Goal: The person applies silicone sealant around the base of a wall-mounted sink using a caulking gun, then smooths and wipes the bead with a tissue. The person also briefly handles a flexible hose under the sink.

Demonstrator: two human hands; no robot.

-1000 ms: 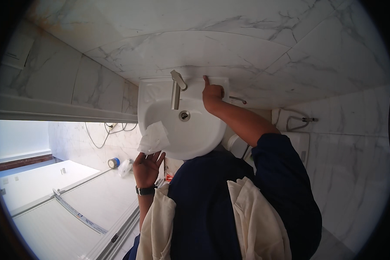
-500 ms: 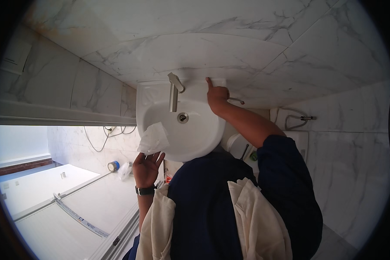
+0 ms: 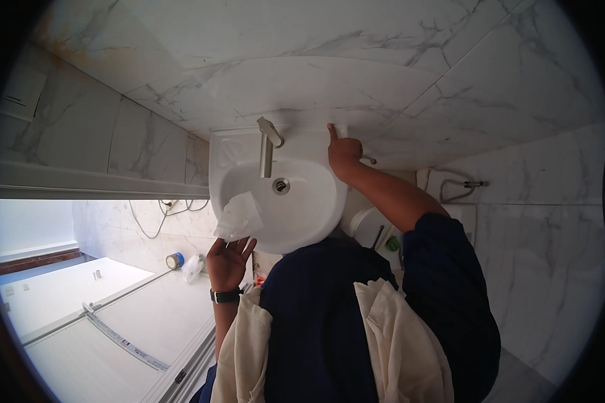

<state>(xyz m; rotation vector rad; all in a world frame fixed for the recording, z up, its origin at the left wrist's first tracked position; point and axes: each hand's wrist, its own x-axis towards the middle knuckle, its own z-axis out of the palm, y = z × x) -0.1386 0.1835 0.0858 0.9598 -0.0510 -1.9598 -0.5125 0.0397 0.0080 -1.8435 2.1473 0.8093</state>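
My right hand (image 3: 345, 156) reaches over the right side of the white washbasin (image 3: 316, 208). Its index finger is stretched out and touches the basin's back rim by the marbled wall, while the other fingers are curled in. I see nothing in that hand. At the basin's front left edge, my left hand (image 3: 228, 265), palm up, holds a crumpled, whitish translucent sheet (image 3: 239, 218) by the fingers. This sheet, perhaps plastic or paper, hangs partly over the bowl. A metal tap (image 3: 267, 148) rises behind the drain (image 3: 280, 186).
A hose (image 3: 460, 188) hangs on the wall at right, above a white toilet (image 3: 366, 228). On the left floor lie a round tin (image 3: 175, 260), a clear plastic bag (image 3: 193, 269) and a cable (image 3: 148, 225). A white door panel (image 3: 141, 309) stands at lower left.
My right fingertip has slid a little to the right along the basin's back rim. My left hand still holds the sheet in nearly the same place.
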